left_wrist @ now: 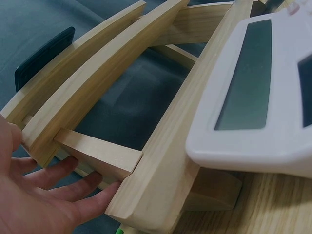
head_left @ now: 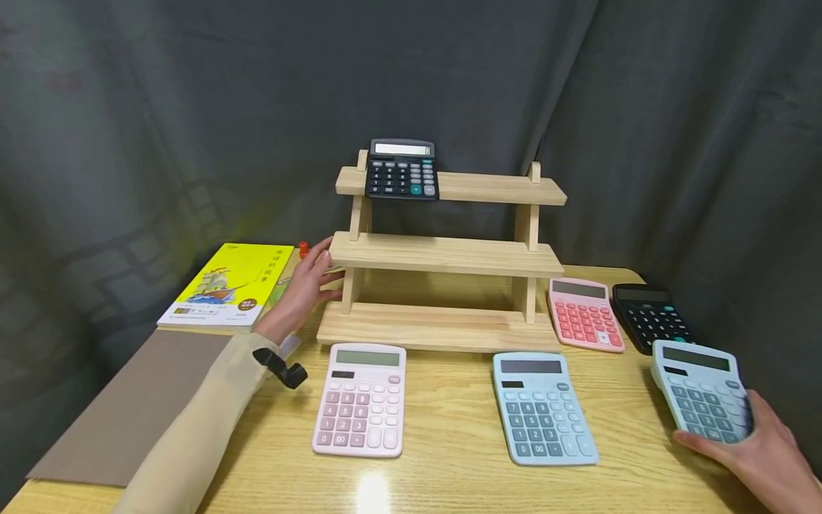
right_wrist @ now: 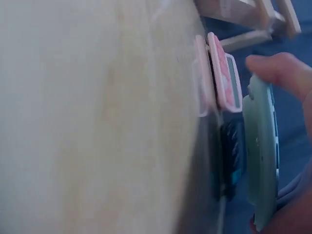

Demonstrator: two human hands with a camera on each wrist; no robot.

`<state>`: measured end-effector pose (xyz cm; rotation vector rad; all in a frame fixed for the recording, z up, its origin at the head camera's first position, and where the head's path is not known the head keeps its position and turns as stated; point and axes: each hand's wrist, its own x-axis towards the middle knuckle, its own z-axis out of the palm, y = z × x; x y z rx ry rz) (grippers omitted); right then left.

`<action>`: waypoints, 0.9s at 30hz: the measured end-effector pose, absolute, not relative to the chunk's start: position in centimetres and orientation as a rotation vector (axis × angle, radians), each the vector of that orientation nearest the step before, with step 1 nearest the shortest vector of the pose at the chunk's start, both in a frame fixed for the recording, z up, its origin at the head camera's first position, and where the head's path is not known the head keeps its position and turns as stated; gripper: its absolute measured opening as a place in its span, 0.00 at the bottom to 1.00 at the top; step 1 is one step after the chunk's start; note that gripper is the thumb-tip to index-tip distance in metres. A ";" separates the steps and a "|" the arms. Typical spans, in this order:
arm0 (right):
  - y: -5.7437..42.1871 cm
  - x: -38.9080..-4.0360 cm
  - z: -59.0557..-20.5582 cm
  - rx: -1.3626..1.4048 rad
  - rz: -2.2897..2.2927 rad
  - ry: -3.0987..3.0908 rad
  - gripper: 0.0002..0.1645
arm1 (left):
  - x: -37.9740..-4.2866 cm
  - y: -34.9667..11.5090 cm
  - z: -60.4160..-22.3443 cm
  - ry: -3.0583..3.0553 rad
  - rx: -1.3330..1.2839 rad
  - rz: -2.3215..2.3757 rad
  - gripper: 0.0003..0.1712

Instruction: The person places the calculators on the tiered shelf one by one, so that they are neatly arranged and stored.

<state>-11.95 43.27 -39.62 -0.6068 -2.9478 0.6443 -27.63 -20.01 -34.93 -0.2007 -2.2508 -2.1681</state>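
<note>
At the right, my right hand (head_left: 767,450) grips a light blue calculator (head_left: 703,392) by its lower edge, raised and tilted above the table. In the right wrist view that calculator shows edge-on, with the thumb on one side. My left hand (head_left: 307,287) is at the left end of a three-tier wooden stand (head_left: 443,253). Its fingers (left_wrist: 92,183) are extended and touch the stand's side support; the thumb lies by the end of the middle shelf. A black calculator (head_left: 403,170) leans upright on the top shelf, at its left.
Before the stand lie a pale pink calculator (head_left: 359,401) and another light blue calculator (head_left: 544,408). Right of the stand are a pink calculator (head_left: 586,314) and a black calculator (head_left: 651,318). A yellow book (head_left: 227,282) and a brown board (head_left: 128,400) lie at the left.
</note>
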 end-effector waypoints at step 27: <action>26.3 -18.2 -25.4 0.031 0.932 -2.765 0.75 | -27.6 -20.0 -35.0 -2.234 -0.237 -2.180 0.34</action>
